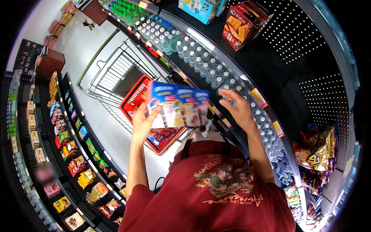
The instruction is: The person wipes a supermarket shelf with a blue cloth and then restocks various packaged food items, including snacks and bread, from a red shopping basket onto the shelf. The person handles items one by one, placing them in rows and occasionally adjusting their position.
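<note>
My left hand grips the left edge of a blue and white printed snack box, blurred by motion, in front of my chest. Raised to the right of the box, my right hand has its fingers apart and holds nothing. Beneath the box a red plastic shopping basket rests tilted in a wire shopping cart. Some packages show inside the basket, partly hidden by the box and my left hand.
Shelves of bottled drinks run close along my right. Above them stand a red biscuit box and gold snack bags. Across the aisle, another shelf holds bagged snacks and small boxes. Pale floor shows beyond the cart.
</note>
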{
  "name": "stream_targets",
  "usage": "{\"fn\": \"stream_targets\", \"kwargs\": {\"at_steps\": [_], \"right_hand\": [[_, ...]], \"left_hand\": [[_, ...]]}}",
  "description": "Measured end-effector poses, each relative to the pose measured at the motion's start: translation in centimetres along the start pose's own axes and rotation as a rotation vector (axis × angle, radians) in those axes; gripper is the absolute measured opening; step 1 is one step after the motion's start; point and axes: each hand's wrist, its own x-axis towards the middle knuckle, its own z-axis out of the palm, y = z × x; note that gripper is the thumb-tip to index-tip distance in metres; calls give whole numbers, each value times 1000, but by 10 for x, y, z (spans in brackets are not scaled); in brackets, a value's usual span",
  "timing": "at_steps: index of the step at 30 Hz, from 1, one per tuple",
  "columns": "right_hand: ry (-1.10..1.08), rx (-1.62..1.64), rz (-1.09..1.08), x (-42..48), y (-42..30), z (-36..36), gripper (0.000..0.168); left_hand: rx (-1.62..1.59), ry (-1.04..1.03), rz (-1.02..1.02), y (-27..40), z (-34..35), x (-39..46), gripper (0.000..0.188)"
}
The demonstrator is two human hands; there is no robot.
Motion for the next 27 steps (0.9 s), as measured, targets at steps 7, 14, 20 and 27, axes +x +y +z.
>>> {"fn": "stream_targets", "kwargs": {"at_steps": [7,14,20,27], "right_hand": [[-105,33,199,-25,54,32,33],[-211,-100,297,-53,107,63,33],[-259,-193,262,-66,113,71,28],[-147,-277,195,-83,146,70,32]], "left_hand": [[230,368,-139,-135,-42,-1,34],[675,357,-555,-350,-22,24,61],[1351,-354,-485,-439,-7,37,71],[1604,-845,-274,-411,-5,40,110]]}}
